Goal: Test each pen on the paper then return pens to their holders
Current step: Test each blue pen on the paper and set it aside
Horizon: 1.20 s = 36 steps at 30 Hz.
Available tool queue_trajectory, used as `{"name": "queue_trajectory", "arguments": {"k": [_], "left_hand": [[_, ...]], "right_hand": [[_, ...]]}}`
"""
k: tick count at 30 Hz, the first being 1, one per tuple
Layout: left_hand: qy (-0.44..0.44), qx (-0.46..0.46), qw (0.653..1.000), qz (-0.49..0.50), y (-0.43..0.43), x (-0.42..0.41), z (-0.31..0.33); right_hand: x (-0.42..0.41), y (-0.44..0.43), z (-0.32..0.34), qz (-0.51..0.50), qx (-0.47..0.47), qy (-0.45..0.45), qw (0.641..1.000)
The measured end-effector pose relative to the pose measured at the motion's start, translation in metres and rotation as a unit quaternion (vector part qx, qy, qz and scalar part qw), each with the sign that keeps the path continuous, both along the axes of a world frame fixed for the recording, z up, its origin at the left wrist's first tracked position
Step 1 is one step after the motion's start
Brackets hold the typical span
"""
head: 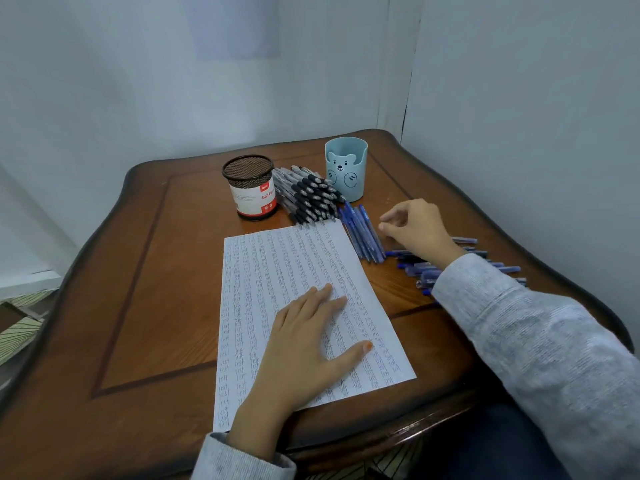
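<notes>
1. Paper: a thin, limp sheet lying on the table, covered in columns of small handwritten test marks. It would probably slide or curl under a pen stroke, so it needs holding down.
2. Left hand: fingers straight and spread, palm pressed flat on the lower half of the sheet, grasping nothing.
3. Right hand: raised just above the blue pens to the right of the sheet, fingers loosely curled, thumb and forefinger close together. No pen shows between them.
4. Row of blue pens: lies side by side along the sheet's upper right edge. A looser heap of blue pens lies further right, partly under the right forearm.
5. Black-grip pens: piled between the two holders, just above the sheet's top edge.
6. Handling: each pen appears light, rigid and smooth-barrelled, and is likely to roll. A pinch at mid-barrel, or at the ribbed grip on the black ones, should lift one out of the row without disturbing the others.
7. Mesh holder: dark wire cup with a red and white label, upright. No pens stand above its rim.
8. Bear holder: pale blue cup, upright. Its visible interior holds nothing.
</notes>
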<state>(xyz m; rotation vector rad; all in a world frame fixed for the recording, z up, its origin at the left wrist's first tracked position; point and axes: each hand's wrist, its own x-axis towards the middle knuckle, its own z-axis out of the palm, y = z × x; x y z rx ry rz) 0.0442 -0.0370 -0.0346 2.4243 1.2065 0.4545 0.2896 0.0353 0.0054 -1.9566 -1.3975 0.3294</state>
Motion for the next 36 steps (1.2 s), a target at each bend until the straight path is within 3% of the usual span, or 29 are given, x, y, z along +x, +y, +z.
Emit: {"name": "queue_trajectory", "arguments": {"k": [8, 14, 19, 24, 27, 32, 36], "left_hand": [[-0.002, -0.001, 1.000, 0.001, 0.000, 0.001, 0.002], [-0.015, 0.004, 1.000, -0.006, -0.002, 0.001, 0.003], [-0.157, 0.029, 0.987, 0.024, -0.009, 0.001, 0.009], [-0.270, 0.044, 0.960, 0.056, -0.008, -0.001, 0.006], [-0.295, 0.029, 0.954, 0.045, -0.006, 0.000, 0.006], [-0.316, 0.096, 0.943, 0.040, -0.003, -0.003, 0.000], [-0.289, 0.089, 0.953, 0.025, -0.004, -0.002, -0.001]], "right_hand": [[0.035, -0.016, -0.007, -0.003, -0.089, -0.139, 0.986], [0.023, -0.026, -0.003, 0.086, 0.027, -0.101, 0.991], [-0.011, -0.045, 0.014, 0.206, 0.082, -0.135, 0.966], [-0.048, -0.080, 0.013, 0.241, 0.096, -0.192, 0.947], [-0.061, -0.094, 0.005, 0.258, 0.115, -0.188, 0.941], [-0.065, -0.108, -0.005, 0.237, 0.131, -0.205, 0.940], [-0.062, -0.115, -0.004, 0.218, 0.030, -0.208, 0.953]]}}
